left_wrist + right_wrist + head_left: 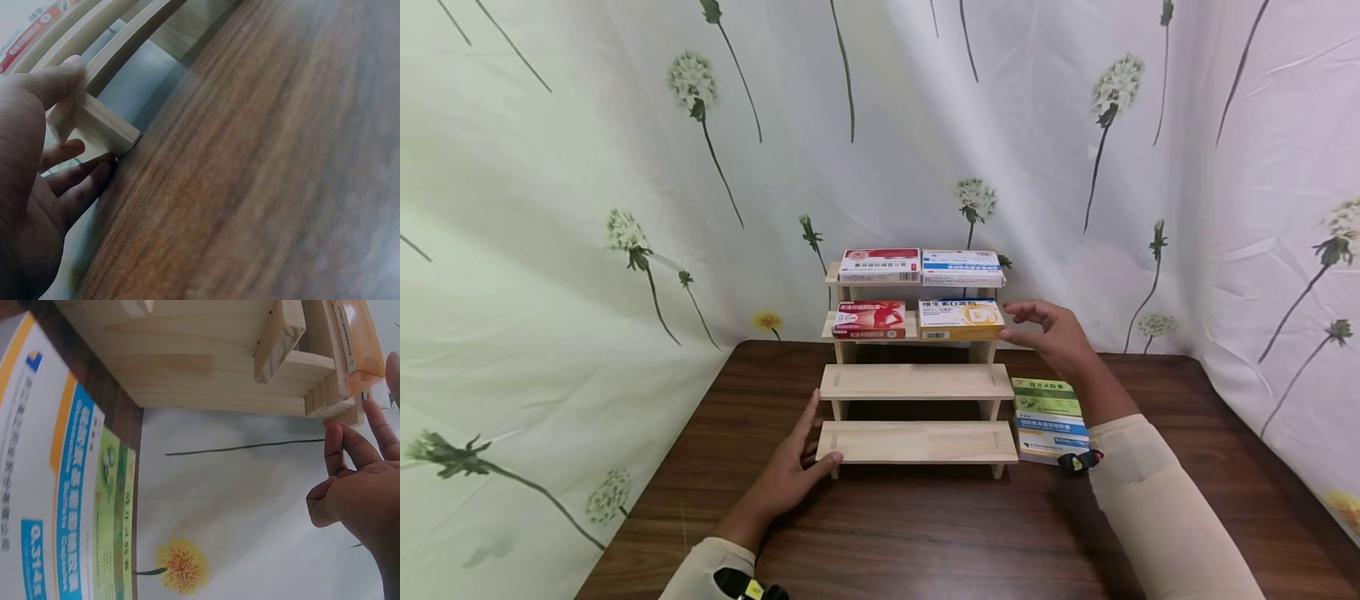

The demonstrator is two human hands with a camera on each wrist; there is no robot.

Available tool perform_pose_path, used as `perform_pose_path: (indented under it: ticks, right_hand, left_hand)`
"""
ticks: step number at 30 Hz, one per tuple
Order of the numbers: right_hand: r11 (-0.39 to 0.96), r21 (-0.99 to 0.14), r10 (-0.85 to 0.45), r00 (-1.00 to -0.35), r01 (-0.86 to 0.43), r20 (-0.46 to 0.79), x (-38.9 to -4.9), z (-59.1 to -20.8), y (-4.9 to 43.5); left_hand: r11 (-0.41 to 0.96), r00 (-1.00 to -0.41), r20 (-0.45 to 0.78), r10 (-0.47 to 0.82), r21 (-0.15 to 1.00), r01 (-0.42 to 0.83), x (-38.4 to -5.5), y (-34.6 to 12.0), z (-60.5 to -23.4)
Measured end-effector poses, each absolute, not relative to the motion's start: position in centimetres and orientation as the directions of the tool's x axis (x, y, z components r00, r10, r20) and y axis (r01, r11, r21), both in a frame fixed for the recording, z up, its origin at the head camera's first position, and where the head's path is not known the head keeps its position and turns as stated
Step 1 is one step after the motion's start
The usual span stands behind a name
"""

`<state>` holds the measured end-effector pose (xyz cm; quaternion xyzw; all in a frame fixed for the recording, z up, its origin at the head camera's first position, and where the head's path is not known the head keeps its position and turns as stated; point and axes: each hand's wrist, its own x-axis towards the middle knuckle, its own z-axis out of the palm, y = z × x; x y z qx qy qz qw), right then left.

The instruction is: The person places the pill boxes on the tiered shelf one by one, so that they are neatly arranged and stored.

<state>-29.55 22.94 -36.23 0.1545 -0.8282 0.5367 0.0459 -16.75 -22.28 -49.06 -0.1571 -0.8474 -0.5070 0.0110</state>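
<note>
A four-step wooden rack [916, 381] stands on the table. My left hand [790, 467] holds its left end, thumb on the lowest board and index finger along the step above. In the left wrist view the other fingers [87, 181] bend beside the rack's leg. My right hand [1054, 337] is at the right end of a white-and-yellow vitamin D medicine box [961, 320], fingertips right at its edge and not wrapped round it. To that box's left lies a red medicine box [869, 319]. The top step carries a red-and-white box [880, 265] and a blue-and-white box [962, 267].
Green and blue-and-white medicine boxes [1049, 421] lie on the table right of the rack, below my right forearm. Behind the dark wooden table [910, 533] hangs a white curtain [895, 167] with a dandelion print.
</note>
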Motion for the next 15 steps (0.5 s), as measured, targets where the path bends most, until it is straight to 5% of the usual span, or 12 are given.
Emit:
perform_pose_path:
  ticks: [15]
  right_hand:
    - [0.436,-0.865,-0.173,-0.966,-0.248,0.19,-28.7,-37.3,25.7]
  left_hand:
    - [0.438,-0.951,0.172,0.256,0.857,0.273,-16.8,-22.2,-48.9]
